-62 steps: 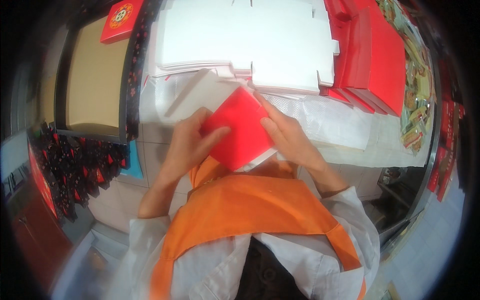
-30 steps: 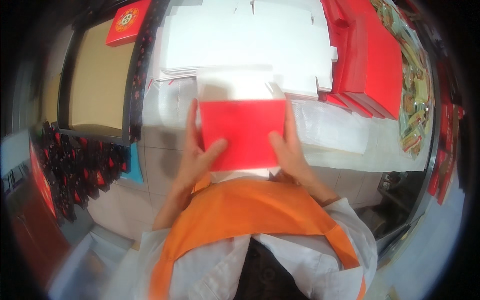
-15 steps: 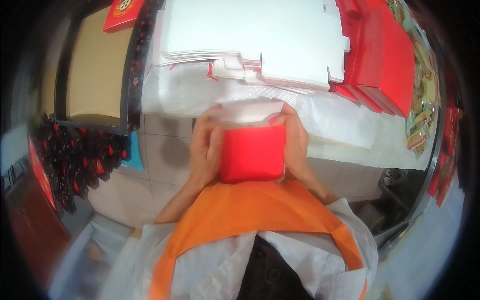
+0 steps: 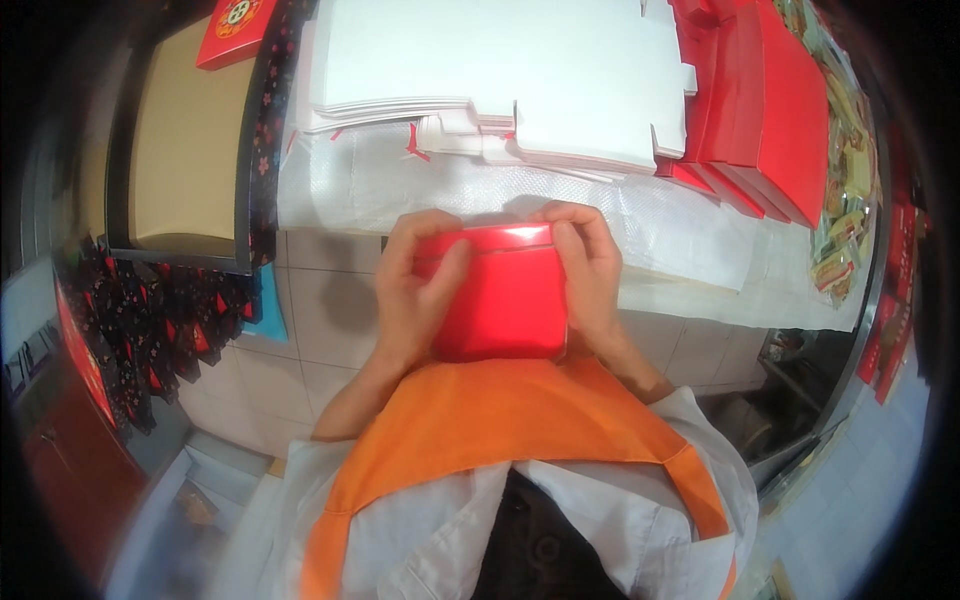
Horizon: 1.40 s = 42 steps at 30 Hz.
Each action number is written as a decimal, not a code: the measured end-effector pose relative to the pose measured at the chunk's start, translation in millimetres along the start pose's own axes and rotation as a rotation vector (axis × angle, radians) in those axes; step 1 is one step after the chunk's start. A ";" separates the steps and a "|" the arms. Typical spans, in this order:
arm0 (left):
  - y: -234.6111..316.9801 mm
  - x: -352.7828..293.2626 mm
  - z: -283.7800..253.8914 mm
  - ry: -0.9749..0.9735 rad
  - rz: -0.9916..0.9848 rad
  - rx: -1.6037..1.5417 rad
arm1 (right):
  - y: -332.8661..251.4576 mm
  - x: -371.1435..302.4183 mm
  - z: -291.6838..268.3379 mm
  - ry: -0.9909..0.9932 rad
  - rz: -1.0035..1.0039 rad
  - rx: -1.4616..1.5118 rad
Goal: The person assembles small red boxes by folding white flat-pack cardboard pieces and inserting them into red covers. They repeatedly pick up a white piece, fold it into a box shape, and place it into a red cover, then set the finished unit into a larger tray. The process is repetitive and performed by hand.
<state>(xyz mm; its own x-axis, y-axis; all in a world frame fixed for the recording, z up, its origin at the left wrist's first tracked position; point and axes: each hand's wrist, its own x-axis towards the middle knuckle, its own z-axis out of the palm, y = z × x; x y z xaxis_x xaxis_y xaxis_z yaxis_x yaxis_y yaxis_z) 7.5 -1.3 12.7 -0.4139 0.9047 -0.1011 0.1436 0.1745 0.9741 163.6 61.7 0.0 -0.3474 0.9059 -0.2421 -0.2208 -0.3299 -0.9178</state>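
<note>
A red cardboard box (image 4: 503, 305) is held between my two hands, close against my orange apron. My left hand (image 4: 418, 285) wraps its left side, the thumb lying on the red face near the upper corner. On the other side my right hand (image 4: 588, 265) grips the upper right corner, thumb by the edge. A glossy red flap (image 4: 495, 238) is folded along the box's far edge, with a thin seam showing below it. The fingers behind the box are hidden.
Ahead, flat white cardboard blanks (image 4: 480, 75) are stacked on a table with white woven sheeting (image 4: 350, 185). Red boxes (image 4: 770, 120) stand at its right, beside small wrapped packets (image 4: 845, 240). A dark-rimmed tan tray (image 4: 190, 140) is at the left, a red patterned box (image 4: 236, 32) on its far corner.
The flap that stood up with its white inner side showing now lies folded over at the far edge, red side showing. Both hands have closed in on the upper corners.
</note>
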 end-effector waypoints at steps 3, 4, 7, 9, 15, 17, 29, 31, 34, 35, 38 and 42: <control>-5.4 -0.3 -0.3 0.010 0.046 -0.024 | 5.4 1.2 -2.5 0.009 -0.017 -0.024; -7.7 -1.0 -0.2 0.015 0.066 -0.029 | 7.3 1.1 -3.0 0.001 -0.022 -0.002; -11.0 -5.0 1.0 0.066 0.036 -0.041 | 10.4 -0.9 -4.0 -0.015 -0.001 0.052; -18.3 -7.7 0.4 0.079 0.046 -0.090 | 10.2 -4.6 -4.0 -0.012 0.055 0.079; -9.8 -5.1 0.8 0.025 0.058 0.059 | 18.7 -3.3 -12.7 0.018 -0.013 -0.034; 19.8 12.1 -4.6 -0.234 0.150 0.349 | 14.1 -5.1 -13.1 -0.064 -0.026 0.033; 44.9 62.4 -59.0 0.105 -0.076 -0.130 | -152.7 51.4 -219.4 0.773 -0.906 -0.523; 17.9 67.8 -62.1 0.147 -0.183 0.120 | -139.2 96.2 -304.1 0.721 -0.522 -0.947; -12.3 67.1 -58.3 0.084 -0.157 0.244 | -94.8 137.1 -389.5 0.866 -0.244 -1.776; -13.9 62.2 -54.3 0.116 -0.181 0.184 | -102.8 149.0 -389.9 0.867 -0.163 -1.761; -4.6 52.5 -43.3 0.302 -0.320 -0.106 | -132.9 180.9 -379.4 0.797 0.052 -1.688; -35.5 51.4 -64.8 0.085 0.077 0.076 | -148.8 180.8 -418.1 0.618 0.072 -1.678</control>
<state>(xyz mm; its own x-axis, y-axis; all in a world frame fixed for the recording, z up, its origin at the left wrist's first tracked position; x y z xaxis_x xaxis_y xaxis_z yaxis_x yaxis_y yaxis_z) -77.1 13.7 -14.0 -0.4729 0.8811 -0.0065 0.2437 0.1379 0.9600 514.7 385.5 -38.7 0.1315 0.9913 -0.0013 0.9851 -0.1308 -0.1114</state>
